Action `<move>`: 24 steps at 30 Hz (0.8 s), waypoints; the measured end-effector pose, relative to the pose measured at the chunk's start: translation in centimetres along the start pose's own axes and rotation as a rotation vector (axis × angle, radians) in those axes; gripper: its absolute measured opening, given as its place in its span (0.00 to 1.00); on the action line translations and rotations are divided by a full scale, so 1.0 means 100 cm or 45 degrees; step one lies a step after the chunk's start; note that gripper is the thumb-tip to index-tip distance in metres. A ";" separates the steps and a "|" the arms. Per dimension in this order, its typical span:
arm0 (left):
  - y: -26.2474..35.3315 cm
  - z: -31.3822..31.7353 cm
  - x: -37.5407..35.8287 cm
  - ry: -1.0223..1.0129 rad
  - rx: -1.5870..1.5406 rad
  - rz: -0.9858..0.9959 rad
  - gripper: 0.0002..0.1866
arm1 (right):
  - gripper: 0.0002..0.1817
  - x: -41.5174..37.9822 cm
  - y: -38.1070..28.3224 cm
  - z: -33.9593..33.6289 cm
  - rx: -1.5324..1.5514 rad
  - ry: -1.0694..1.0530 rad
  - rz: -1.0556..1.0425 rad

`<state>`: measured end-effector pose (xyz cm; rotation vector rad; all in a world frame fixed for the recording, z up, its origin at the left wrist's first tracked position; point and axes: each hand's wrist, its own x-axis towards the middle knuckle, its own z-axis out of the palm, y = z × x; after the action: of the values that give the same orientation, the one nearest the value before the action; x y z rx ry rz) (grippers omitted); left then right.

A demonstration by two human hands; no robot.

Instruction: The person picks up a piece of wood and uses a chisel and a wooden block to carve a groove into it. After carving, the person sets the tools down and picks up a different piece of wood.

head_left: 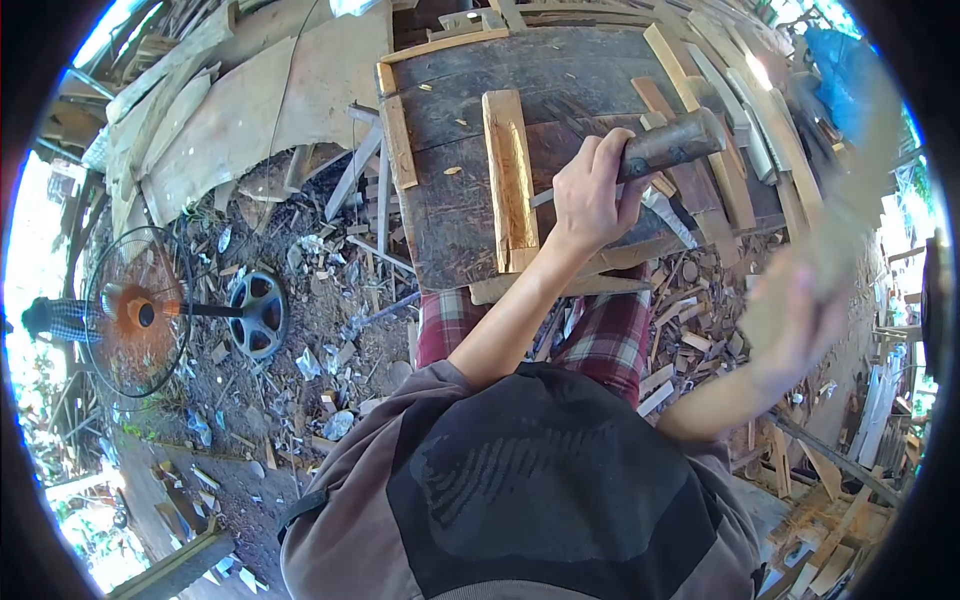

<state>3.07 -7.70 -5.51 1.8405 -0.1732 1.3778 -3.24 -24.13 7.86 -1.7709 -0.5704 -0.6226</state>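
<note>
The person's left hand (590,195) is closed tight around the dark handle of a tool (668,145), a thick round grip that runs up and to the right away from the knuckles, while a pale blade end shows below the fist toward the wrist. Just to the left of that hand, nearly touching it, a light wooden block (511,180) lies on the dark desk (450,210), its long axis running away from the person, roughly square to the tool's handle. So the block sits on the thumb side of the left hand, close in, and this hand is plainly the nearer one to it. The right hand (800,310) is well apart, out to the right and lower, beyond the desk's edge; it is smeared with motion and seems to grip a pale length of wood (850,200) that rises from it, though I cannot tell the grip for sure. Offcuts (690,340) litter the ground below.
</note>
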 end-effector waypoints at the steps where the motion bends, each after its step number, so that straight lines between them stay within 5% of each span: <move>1: 0.000 -0.002 0.000 0.019 -0.010 0.007 0.23 | 0.30 0.000 0.002 -0.005 0.234 0.111 -0.008; 3: 0.001 -0.005 0.001 0.070 -0.046 0.011 0.23 | 0.28 -0.004 0.016 -0.011 0.470 0.149 -0.031; 5: 0.002 -0.005 0.005 0.071 -0.040 -0.012 0.23 | 0.23 -0.009 0.019 0.024 -0.030 -0.036 -0.125; 8: 0.001 -0.004 0.001 0.018 -0.027 -0.006 0.23 | 0.18 -0.009 0.008 0.019 -0.039 -0.113 0.093; 11: 0.001 -0.003 -0.003 -0.033 -0.005 0.010 0.23 | 0.18 -0.010 0.026 -0.008 0.422 0.151 0.168; 13: 0.002 -0.003 -0.004 -0.039 -0.008 0.035 0.24 | 0.18 -0.015 0.024 0.007 0.542 0.089 0.273; 15: 0.000 -0.002 0.000 -0.029 0.009 0.033 0.24 | 0.23 -0.011 0.007 0.015 0.052 -0.276 0.420; 16: 0.001 -0.002 -0.001 -0.028 0.016 0.028 0.24 | 0.28 -0.011 0.033 0.016 0.021 -0.219 0.154; 24: 0.008 -0.010 0.004 -0.052 0.049 0.046 0.25 | 0.25 -0.018 0.030 -0.009 0.140 0.009 0.389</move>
<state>2.05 -7.36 -4.68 1.9065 -0.2032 1.3778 -2.79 -25.89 4.76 -1.7070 -0.3137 -0.3779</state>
